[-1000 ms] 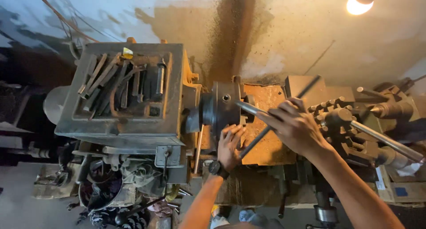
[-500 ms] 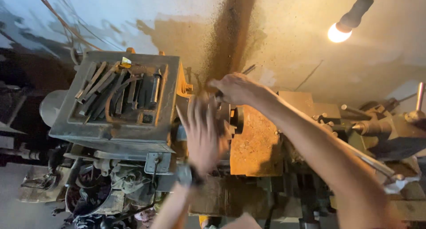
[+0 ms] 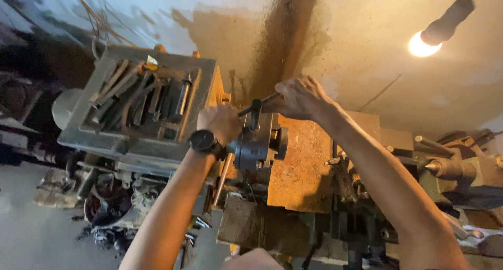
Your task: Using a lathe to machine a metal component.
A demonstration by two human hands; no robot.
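A grey lathe chuck (image 3: 257,147) sits at the middle of the view with a T-shaped chuck key (image 3: 255,113) standing in its top. My left hand (image 3: 220,122), wearing a black wristwatch, grips the left end of the key's crossbar. My right hand (image 3: 297,98) is closed on the right end of the crossbar, behind the chuck. Both forearms reach in from the bottom edge.
The headstock top (image 3: 137,108) at the left holds several metal bars and tools. A rusty orange guard plate (image 3: 304,168) lies right of the chuck. The tailstock centre (image 3: 445,168) points in from the right. A lit bulb (image 3: 422,45) hangs at the upper right.
Both hands moved from the chuck's front and the carriage area up to the chuck key; my left hand swung up and closed on the crossbar, and the view shifted closer.
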